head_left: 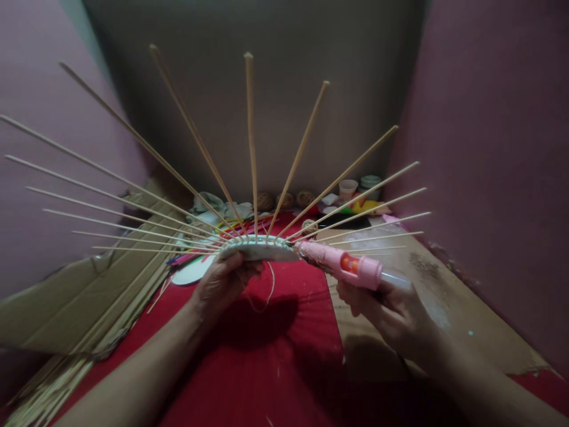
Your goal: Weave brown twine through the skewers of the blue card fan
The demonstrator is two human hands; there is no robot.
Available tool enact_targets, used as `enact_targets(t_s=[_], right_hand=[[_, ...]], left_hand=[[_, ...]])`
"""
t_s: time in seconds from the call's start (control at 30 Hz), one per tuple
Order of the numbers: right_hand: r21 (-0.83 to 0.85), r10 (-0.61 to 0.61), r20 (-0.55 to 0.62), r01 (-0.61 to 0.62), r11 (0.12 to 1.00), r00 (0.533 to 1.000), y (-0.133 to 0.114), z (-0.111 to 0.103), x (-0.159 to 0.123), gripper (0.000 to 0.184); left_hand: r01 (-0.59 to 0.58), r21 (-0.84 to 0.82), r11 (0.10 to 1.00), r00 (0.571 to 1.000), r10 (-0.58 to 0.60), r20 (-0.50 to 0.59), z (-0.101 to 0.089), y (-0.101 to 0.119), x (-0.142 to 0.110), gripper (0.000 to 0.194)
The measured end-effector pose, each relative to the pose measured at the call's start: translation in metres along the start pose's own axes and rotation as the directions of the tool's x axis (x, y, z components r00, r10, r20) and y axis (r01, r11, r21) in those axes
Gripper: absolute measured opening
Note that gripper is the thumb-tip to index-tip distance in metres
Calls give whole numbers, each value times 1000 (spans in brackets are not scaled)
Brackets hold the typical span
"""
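Note:
My left hand (229,277) is closed on the near edge of a pale round disc (262,252), holding it up nearly edge-on. Many thin wooden sticks (251,148) fan out from the disc's rim, upward and to both sides. Below the disc hangs a loop of thin twine (272,284). In my right hand (391,311) is a pink glue gun (340,261), its grip wrapped by my fingers. A clear glue stick (397,280) pokes out of its back end. The gun's dirty nozzle end is at the disc's right edge; whether it touches is hard to tell.
A red cloth (284,356) covers the floor. Flattened cardboard (89,284) and a bundle of sticks (48,391) lie at the left, a brown board (448,308) at the right. Twine balls (305,198), a cup (348,190) and a jar (370,185) stand along the back wall.

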State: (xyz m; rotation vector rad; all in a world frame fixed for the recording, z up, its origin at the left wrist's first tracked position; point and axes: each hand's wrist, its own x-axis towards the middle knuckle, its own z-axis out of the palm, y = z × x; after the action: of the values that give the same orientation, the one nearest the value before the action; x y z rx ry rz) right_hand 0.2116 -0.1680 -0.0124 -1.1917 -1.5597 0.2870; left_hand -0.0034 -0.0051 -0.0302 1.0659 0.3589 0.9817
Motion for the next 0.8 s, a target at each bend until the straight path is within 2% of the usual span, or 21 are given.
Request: enact_targets(t_s=[0.17,0.4,0.53,0.7,0.8], right_hand=[[26,16,82,-18,999,997,-1,-1,1,27],[51,40,57,-43,998,998,1,1,0,20],[45,81,40,-83,996,996,0,2,-2,18],[82,49,88,-56,995,995,-1,1,0,27],[78,53,109,-61,995,993,-2,0,1,33]], left_hand=[[8,-1,1000,1000,-8,12,0,-1,0,25],[52,-45,998,996,-55,-74,2,-4,-1,20],[120,-42,992,990,-123,-76,6,-7,-2,17],[189,-117,975,967,-205,-148,11,-10,-4,23],[179,-142,974,968,-200,-150,11,-11,-3,23]])
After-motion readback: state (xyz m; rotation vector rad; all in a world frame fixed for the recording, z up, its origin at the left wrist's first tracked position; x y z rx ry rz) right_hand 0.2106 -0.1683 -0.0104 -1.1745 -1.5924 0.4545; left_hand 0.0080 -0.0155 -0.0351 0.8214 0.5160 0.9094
